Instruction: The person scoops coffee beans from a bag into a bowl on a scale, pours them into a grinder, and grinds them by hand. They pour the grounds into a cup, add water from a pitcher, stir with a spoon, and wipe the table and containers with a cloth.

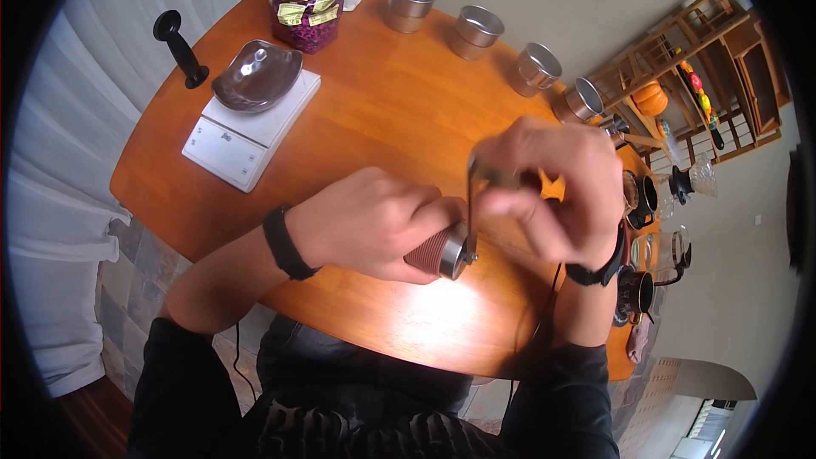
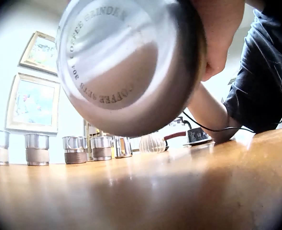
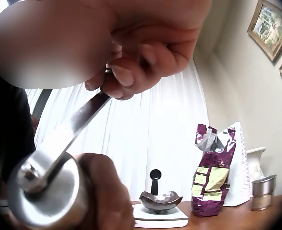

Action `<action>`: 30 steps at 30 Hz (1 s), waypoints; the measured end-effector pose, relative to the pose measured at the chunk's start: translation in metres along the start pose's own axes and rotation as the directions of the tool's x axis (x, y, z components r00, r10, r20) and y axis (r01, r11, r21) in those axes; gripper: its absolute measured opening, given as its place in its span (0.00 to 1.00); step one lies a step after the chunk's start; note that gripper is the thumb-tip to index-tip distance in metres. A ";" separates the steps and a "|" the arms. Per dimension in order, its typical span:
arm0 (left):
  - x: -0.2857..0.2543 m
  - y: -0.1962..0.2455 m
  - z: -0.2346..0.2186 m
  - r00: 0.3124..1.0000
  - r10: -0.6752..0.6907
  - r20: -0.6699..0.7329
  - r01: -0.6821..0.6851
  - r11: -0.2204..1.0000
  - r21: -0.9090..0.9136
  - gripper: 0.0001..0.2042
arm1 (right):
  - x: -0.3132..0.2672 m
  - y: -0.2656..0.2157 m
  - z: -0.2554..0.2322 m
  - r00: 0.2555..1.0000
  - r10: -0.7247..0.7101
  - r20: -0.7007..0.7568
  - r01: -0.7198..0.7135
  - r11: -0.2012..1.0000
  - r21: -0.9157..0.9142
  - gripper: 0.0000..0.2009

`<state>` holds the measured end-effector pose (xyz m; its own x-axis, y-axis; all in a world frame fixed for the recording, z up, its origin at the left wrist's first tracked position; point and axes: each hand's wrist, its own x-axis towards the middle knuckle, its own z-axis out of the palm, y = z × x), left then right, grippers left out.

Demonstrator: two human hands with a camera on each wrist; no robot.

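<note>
Left hand [image 1: 365, 225]: wrapped round the ribbed body of the coffee grinder [image 1: 432, 255].
Right hand [image 1: 561, 191]: fingers curled, pinching the outer end of the crank [image 3: 88, 112]; blurred in head view.
Grinder: tilted, between both hands, above the table; lettered steel base; inside hidden.
Surface: glossy orange-brown wooden table [image 1: 374, 93], bright glare near the grinder.
Floor: grey-brown tiles [image 1: 140, 289].
Scale [image 1: 223, 150]: white, under a glossy brown dish [image 1: 257, 76]; dish contents, cannot tell.
Black utensil [image 1: 181, 49]: upright beside the scale.
Bag [image 1: 308, 0]: purple, yellow labels, open top, silvery lining; contents hidden.
Steel cups [image 1: 412, 5]: row along far edge, brown bands; contents unclear.
Right end: glassware [image 1: 701, 177] and black mug [image 1: 636, 291].
Room: white curtain [image 1: 127, 42], wooden shelf [image 1: 722, 51] with orange pumpkin ornament [image 1: 650, 99], framed pictures [image 2: 34, 103] on pale wall.
</note>
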<state>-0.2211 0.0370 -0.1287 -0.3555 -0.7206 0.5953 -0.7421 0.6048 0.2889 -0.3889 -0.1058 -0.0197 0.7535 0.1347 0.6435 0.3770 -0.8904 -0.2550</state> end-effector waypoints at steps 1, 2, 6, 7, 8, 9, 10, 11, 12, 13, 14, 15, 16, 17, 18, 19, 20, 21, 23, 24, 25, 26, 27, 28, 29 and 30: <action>0.001 0.004 -0.003 1.000 -0.002 -0.020 0.002 1.000 -0.018 0.26 | -0.001 0.006 -0.004 0.999 0.015 -0.044 -0.017 0.999 -0.043 0.13; 0.003 0.007 -0.007 0.999 -0.006 -0.040 0.005 0.999 -0.037 0.26 | -0.004 0.012 -0.007 0.996 0.063 -0.066 -0.065 0.997 -0.033 0.13; 0.005 0.004 -0.013 0.989 -0.011 -0.145 -0.007 0.992 -0.122 0.32 | -0.014 0.032 -0.007 0.968 0.234 -0.092 -0.229 0.971 0.063 0.12; 0.005 0.002 -0.015 0.986 -0.014 -0.164 -0.007 0.992 -0.130 0.33 | -0.013 0.031 -0.007 0.965 0.249 -0.085 -0.248 0.969 0.027 0.12; 0.005 -0.001 -0.017 0.983 -0.016 -0.182 -0.010 0.990 -0.138 0.33 | -0.012 0.031 -0.007 0.961 0.265 -0.081 -0.266 0.964 -0.010 0.12; 0.005 -0.002 -0.019 0.980 -0.015 -0.200 -0.015 0.989 -0.147 0.34 | -0.012 0.032 -0.009 0.957 0.282 -0.068 -0.285 0.958 -0.025 0.11; 0.005 -0.003 -0.019 0.974 -0.040 -0.223 0.003 0.986 -0.165 0.34 | -0.013 0.035 -0.013 0.952 0.301 -0.057 -0.303 0.952 -0.043 0.11; 0.005 -0.003 -0.020 0.967 -0.066 -0.246 0.020 0.983 -0.183 0.35 | -0.014 0.037 -0.016 0.946 0.320 -0.046 -0.322 0.945 -0.060 0.11; 0.005 -0.004 -0.021 0.959 -0.093 -0.268 0.038 0.979 -0.201 0.35 | -0.015 0.037 -0.017 0.936 0.349 -0.038 -0.351 0.934 -0.068 0.11; 0.006 -0.004 -0.023 0.956 -0.103 -0.275 0.046 0.978 -0.206 0.35 | -0.016 0.036 -0.018 0.926 0.377 -0.030 -0.378 0.923 -0.074 0.11; 0.005 -0.004 -0.023 0.954 -0.107 -0.280 0.053 0.980 -0.194 0.35 | -0.017 0.036 -0.018 0.915 0.404 -0.020 -0.404 0.911 -0.079 0.11; 0.005 -0.005 -0.023 0.952 -0.111 -0.285 0.060 0.981 -0.182 0.35 | -0.016 0.035 -0.017 0.916 0.401 -0.024 -0.401 0.912 -0.086 0.11; 0.005 -0.006 -0.023 0.951 -0.112 -0.289 0.064 0.983 -0.171 0.35 | -0.016 0.035 -0.017 0.917 0.399 -0.029 -0.400 0.912 -0.094 0.11; 0.004 -0.008 -0.022 0.951 -0.108 -0.289 0.053 0.980 -0.190 0.35 | -0.017 0.034 -0.017 0.917 0.397 -0.034 -0.398 0.912 -0.102 0.11; 0.004 -0.008 -0.021 0.949 -0.109 -0.295 0.054 0.981 -0.189 0.35 | -0.017 0.034 -0.018 0.922 0.384 -0.037 -0.386 0.918 -0.095 0.11; 0.004 -0.008 -0.021 0.948 -0.110 -0.300 0.055 0.981 -0.187 0.36 | -0.017 0.034 -0.018 0.928 0.372 -0.040 -0.374 0.923 -0.086 0.11; 0.004 -0.008 -0.021 0.946 -0.112 -0.306 0.056 0.981 -0.186 0.36 | -0.017 0.034 -0.018 0.932 0.360 -0.043 -0.362 0.929 -0.078 0.11; 0.004 -0.008 -0.020 0.945 -0.112 -0.308 0.056 0.981 -0.183 0.36 | -0.017 0.033 -0.019 0.927 0.373 -0.037 -0.375 0.923 -0.080 0.12; 0.003 -0.010 -0.019 0.943 -0.112 -0.314 0.057 0.982 -0.178 0.36 | -0.016 0.029 -0.022 0.916 0.401 -0.025 -0.402 0.912 -0.085 0.12; 0.003 -0.011 -0.018 0.943 -0.112 -0.313 0.057 0.982 -0.179 0.36 | -0.015 0.027 -0.023 0.915 0.404 -0.013 -0.403 0.909 -0.109 0.12; 0.003 -0.011 -0.018 0.944 -0.112 -0.312 0.056 0.982 -0.181 0.36 | -0.014 0.026 -0.025 0.914 0.406 -0.002 -0.403 0.906 -0.132 0.12; 0.002 -0.012 -0.017 0.944 -0.112 -0.311 0.056 0.982 -0.182 0.36 | -0.013 0.025 -0.025 0.912 0.409 0.009 -0.403 0.902 -0.155 0.11; 0.002 -0.012 -0.017 0.943 -0.119 -0.311 0.063 0.981 -0.185 0.35 | -0.013 0.025 -0.025 0.913 0.408 0.006 -0.401 0.901 -0.162 0.11; 0.001 -0.013 -0.017 0.942 -0.126 -0.312 0.068 0.979 -0.190 0.35 | -0.013 0.025 -0.025 0.914 0.407 0.002 -0.400 0.900 -0.170 0.11; 0.001 -0.012 -0.017 0.941 -0.133 -0.312 0.074 0.978 -0.194 0.35 | -0.013 0.025 -0.025 0.914 0.406 -0.001 -0.400 0.899 -0.179 0.11; 0.001 -0.011 -0.017 0.932 -0.161 -0.324 0.100 0.975 -0.197 0.35 | -0.013 0.025 -0.025 0.917 0.400 -0.005 -0.394 0.901 -0.179 0.11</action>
<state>-0.2040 0.0352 -0.1186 -0.0280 -0.6596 0.7511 -0.6474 0.5845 0.4892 -0.4031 -0.1406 -0.0162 0.8385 -0.2349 0.4917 -0.0537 -0.9335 -0.3545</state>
